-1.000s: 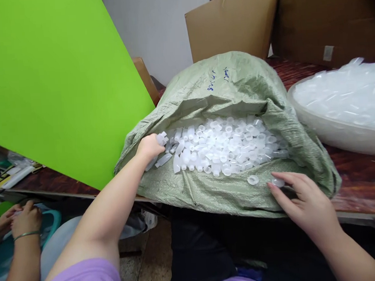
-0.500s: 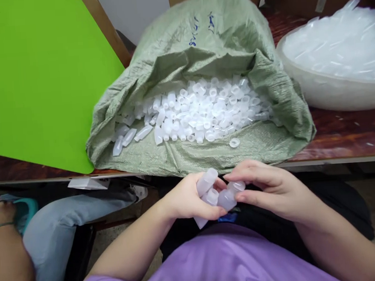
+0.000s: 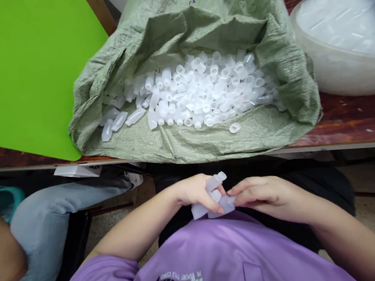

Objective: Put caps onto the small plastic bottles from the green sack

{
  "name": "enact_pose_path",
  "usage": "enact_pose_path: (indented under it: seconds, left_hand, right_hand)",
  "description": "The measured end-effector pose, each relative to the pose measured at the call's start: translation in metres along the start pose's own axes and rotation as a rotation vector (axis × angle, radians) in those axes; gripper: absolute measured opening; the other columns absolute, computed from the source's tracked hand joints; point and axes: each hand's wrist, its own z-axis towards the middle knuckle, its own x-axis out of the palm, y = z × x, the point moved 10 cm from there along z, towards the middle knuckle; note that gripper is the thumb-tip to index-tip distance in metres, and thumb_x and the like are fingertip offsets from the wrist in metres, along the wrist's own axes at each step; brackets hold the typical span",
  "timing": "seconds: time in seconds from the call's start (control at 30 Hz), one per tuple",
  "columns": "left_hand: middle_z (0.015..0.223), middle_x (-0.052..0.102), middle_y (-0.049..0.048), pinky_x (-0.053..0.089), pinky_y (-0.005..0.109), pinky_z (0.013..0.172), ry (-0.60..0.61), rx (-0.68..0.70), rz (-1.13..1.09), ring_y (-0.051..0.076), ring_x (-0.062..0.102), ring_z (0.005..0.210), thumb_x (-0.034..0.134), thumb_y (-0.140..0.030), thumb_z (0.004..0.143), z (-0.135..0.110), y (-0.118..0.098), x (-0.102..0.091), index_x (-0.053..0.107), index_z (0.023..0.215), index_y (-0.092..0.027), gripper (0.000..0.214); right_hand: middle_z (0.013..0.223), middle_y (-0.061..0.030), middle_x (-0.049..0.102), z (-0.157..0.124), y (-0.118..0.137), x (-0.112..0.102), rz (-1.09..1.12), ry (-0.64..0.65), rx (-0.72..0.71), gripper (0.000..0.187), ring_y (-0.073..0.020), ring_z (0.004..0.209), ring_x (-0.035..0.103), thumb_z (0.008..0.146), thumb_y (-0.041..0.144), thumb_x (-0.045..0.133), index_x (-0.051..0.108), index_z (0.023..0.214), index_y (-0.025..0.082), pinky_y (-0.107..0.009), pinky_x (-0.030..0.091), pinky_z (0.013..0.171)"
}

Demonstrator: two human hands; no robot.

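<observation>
Several small translucent white plastic bottles (image 3: 214,182) are gathered in my left hand (image 3: 195,191), with its thumb and fingers closed around them. They point in different directions and stick out on both sides of the thumb. My right hand (image 3: 268,194) pinches the end of one of these bottles (image 3: 224,205) with its fingertips; the pinched end is partly hidden. Both hands are over my lap, just below the table edge. In front of them, an open green woven sack (image 3: 201,148) lies on its side, with a heap of similar pieces (image 3: 204,98) in its mouth.
A large white tub (image 3: 337,72) heaped with translucent plastic pieces stands on the table (image 3: 350,125) at right. A bright green board (image 3: 35,82) covers the left side. Another person's jeans-clad leg (image 3: 46,227) and arm (image 3: 5,247) are at lower left.
My view has tilted down and moved closer to the sack. The bottle at my right fingertips has swung from tilted upward to lying more nearly level, and my right fingers have drawn together.
</observation>
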Motion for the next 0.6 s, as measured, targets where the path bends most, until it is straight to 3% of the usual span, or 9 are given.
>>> enact_pose_path:
  seconds: [0.1, 0.17, 0.23, 0.3, 0.37, 0.43, 0.53, 0.6]
  left_hand:
    - [0.064, 0.059, -0.0041, 0.042, 0.02, 0.053, 0.027, -0.055, -0.019, 0.009, 0.052, 0.057, 0.079, -0.022, 0.042, 0.004, 0.007, 0.003, 0.064, 0.075, -0.015, 0.037]
    - [0.065, 0.059, -0.0039, 0.042, 0.02, 0.053, 0.035, -0.077, 0.007, 0.01, 0.053, 0.058, 0.078, -0.022, 0.043, 0.005, 0.008, 0.004, 0.064, 0.076, -0.016, 0.036]
    - [0.066, 0.06, -0.0038, 0.041, 0.019, 0.052, 0.006, -0.08, 0.068, 0.01, 0.053, 0.059, 0.077, -0.024, 0.045, 0.006, 0.006, 0.0, 0.064, 0.076, -0.017, 0.034]
    - [0.067, 0.06, -0.0039, 0.041, 0.019, 0.053, -0.045, -0.068, 0.118, 0.01, 0.053, 0.059, 0.076, -0.025, 0.047, 0.007, 0.003, -0.007, 0.063, 0.077, -0.017, 0.033]
    - [0.067, 0.059, -0.0038, 0.041, 0.019, 0.053, -0.081, -0.06, 0.135, 0.01, 0.053, 0.059, 0.075, -0.024, 0.048, 0.008, 0.002, -0.012, 0.063, 0.077, -0.017, 0.032]
    - [0.068, 0.06, -0.0034, 0.041, 0.019, 0.054, -0.086, -0.065, 0.146, 0.01, 0.053, 0.06, 0.074, -0.023, 0.048, 0.009, 0.004, -0.014, 0.063, 0.077, -0.016, 0.032]
    - [0.069, 0.06, -0.0032, 0.041, 0.019, 0.054, -0.113, -0.083, 0.174, 0.01, 0.054, 0.062, 0.073, -0.023, 0.049, 0.01, 0.009, -0.018, 0.063, 0.077, -0.017, 0.03]
    - [0.07, 0.06, -0.0033, 0.04, 0.019, 0.053, -0.147, -0.091, 0.182, 0.01, 0.054, 0.062, 0.071, -0.023, 0.051, 0.01, 0.011, -0.021, 0.062, 0.077, -0.017, 0.029]
  right_hand:
    - [0.095, -0.0032, 0.067, 0.002, -0.012, 0.008, -0.06, 0.021, 0.069, 0.022, -0.0117, 0.082, 0.063, 0.085, 0.031, 0.053, 0.066, 0.102, 0.024, -0.022, 0.05, 0.072]
    - [0.072, -0.0018, 0.066, 0.003, -0.031, 0.011, -0.094, -0.019, 0.214, 0.028, -0.0112, 0.063, 0.06, 0.086, 0.041, 0.05, 0.068, 0.083, 0.02, -0.022, 0.048, 0.059]
    - [0.055, -0.0005, 0.059, -0.001, -0.053, 0.012, -0.096, -0.084, 0.382, 0.047, -0.0103, 0.049, 0.054, 0.09, 0.046, 0.036, 0.063, 0.063, 0.018, -0.022, 0.043, 0.049]
    - [0.062, -0.0022, 0.061, -0.006, -0.064, 0.009, -0.068, -0.174, 0.435, 0.047, -0.0117, 0.055, 0.056, 0.091, 0.045, 0.031, 0.063, 0.069, 0.018, -0.024, 0.045, 0.053]
    - [0.09, -0.0062, 0.065, -0.009, -0.062, 0.008, -0.023, -0.22, 0.356, 0.034, -0.0151, 0.077, 0.061, 0.087, 0.045, 0.044, 0.061, 0.099, 0.018, -0.027, 0.05, 0.067]
    - [0.103, -0.0073, 0.063, -0.011, -0.061, 0.012, 0.024, -0.184, 0.304, 0.038, -0.0158, 0.087, 0.06, 0.082, 0.042, 0.054, 0.054, 0.114, 0.02, -0.027, 0.05, 0.074]
    - [0.069, -0.0012, 0.063, -0.019, -0.076, 0.025, 0.0, -0.047, 0.434, 0.029, -0.0116, 0.06, 0.058, 0.088, 0.041, 0.043, 0.062, 0.086, 0.019, -0.023, 0.048, 0.057]
    - [0.068, -0.0018, 0.063, -0.021, -0.079, 0.023, -0.045, -0.074, 0.464, 0.031, -0.012, 0.059, 0.058, 0.087, 0.043, 0.044, 0.062, 0.082, 0.018, -0.024, 0.047, 0.056]
